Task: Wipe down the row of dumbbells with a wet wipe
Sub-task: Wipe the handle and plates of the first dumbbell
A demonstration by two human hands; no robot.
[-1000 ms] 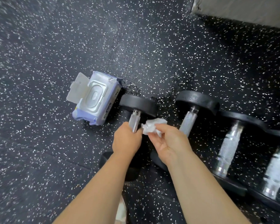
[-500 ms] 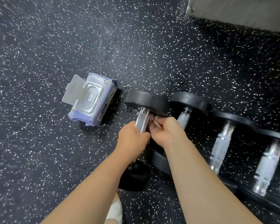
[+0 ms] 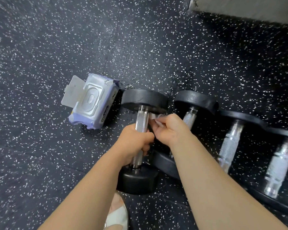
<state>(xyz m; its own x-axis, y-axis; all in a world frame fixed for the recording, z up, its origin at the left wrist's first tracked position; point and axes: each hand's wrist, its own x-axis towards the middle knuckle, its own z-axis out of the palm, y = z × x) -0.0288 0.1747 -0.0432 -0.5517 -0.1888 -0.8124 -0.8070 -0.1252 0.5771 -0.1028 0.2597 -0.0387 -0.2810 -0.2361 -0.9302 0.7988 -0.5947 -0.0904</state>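
Wiping the end dumbbell (image 3: 142, 121) of the row

The left hand (image 3: 133, 145) grips the dumbbell by its knurled handle, beside the wipes pack (image 3: 91, 102); the right hand (image 3: 170, 130) pinches the wet wipe (image 3: 154, 117) against the bar below the far head. Best wrap it round and twist.

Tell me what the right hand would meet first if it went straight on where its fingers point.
Probably the metal handle of the dumbbell that the left hand holds; the right hand with its wipe is beside it, though depth is unclear.
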